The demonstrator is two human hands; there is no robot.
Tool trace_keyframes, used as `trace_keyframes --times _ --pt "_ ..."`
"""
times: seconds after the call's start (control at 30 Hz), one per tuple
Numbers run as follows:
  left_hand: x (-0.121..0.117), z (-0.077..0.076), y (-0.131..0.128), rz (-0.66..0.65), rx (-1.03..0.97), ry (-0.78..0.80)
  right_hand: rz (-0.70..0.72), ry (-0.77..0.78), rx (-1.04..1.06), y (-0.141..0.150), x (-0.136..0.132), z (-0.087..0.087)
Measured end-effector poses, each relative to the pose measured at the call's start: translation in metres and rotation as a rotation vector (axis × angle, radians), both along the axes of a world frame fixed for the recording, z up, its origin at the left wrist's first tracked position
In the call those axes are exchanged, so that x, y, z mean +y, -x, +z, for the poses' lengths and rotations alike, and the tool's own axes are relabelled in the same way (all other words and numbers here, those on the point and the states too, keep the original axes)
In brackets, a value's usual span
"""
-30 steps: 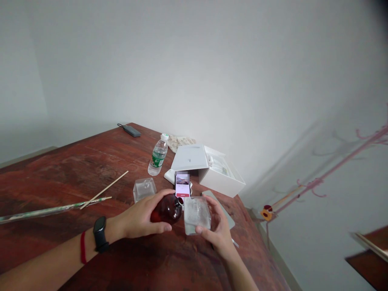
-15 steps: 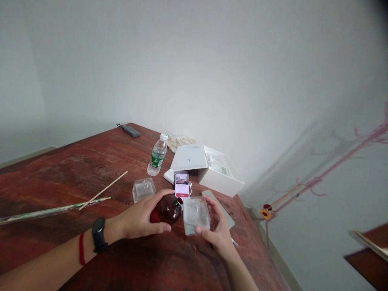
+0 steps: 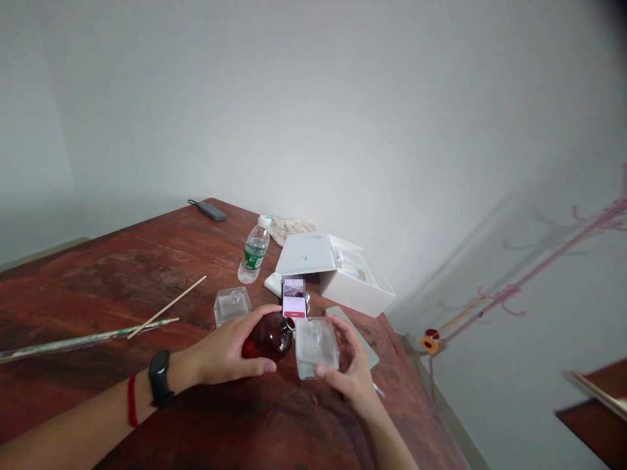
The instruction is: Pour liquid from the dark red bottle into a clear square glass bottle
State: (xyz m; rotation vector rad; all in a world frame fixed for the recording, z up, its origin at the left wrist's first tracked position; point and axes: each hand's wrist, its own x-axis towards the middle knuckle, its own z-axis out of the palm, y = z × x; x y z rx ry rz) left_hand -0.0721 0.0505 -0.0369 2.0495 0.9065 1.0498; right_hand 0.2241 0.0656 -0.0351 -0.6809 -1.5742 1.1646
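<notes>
My left hand (image 3: 230,349) is wrapped round a dark reddish-brown glass bottle (image 3: 268,338) with a round body. The bottle is tilted, and its open mouth points to the right. Close to that mouth, my right hand (image 3: 355,369) holds a clear, frosted-looking square container (image 3: 316,347) between thumb and fingers. Whether bottle and container touch I cannot tell. A second clear square container (image 3: 231,305) stands on the table behind my left hand. Just beyond both hands lies a phone (image 3: 294,301) with its screen lit.
On the red-brown wooden table (image 3: 122,261) stand a water bottle (image 3: 253,251) and an open white box (image 3: 360,287). Wooden sticks (image 3: 169,307), one wrapped, lie at the left. A grey flat object (image 3: 211,211) is at the far corner. A pink rack (image 3: 529,277) leans across the right side.
Almost nothing differs. Both hands keep their hold on the bottle and the square container, with only a very slight shift in the picture.
</notes>
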Motion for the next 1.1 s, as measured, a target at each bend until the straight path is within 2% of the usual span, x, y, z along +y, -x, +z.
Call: trace_keyframes --times 0.1,0.5,1.1 --pt "0.0003 -0.0002 0.0001 -0.003 -0.002 0.011 0.031 -0.005 -0.051 -0.0032 0.0025 -0.0007" --pt "0.0000 0.0017 -0.0008 -0.003 -0.008 0.012 0.044 0.015 -0.043 -0.0026 -0.0004 0.0006" --pt "-0.0016 0.0017 -0.0015 -0.004 -0.039 0.034 0.009 0.047 -0.058 -0.0026 -0.0004 0.0015"
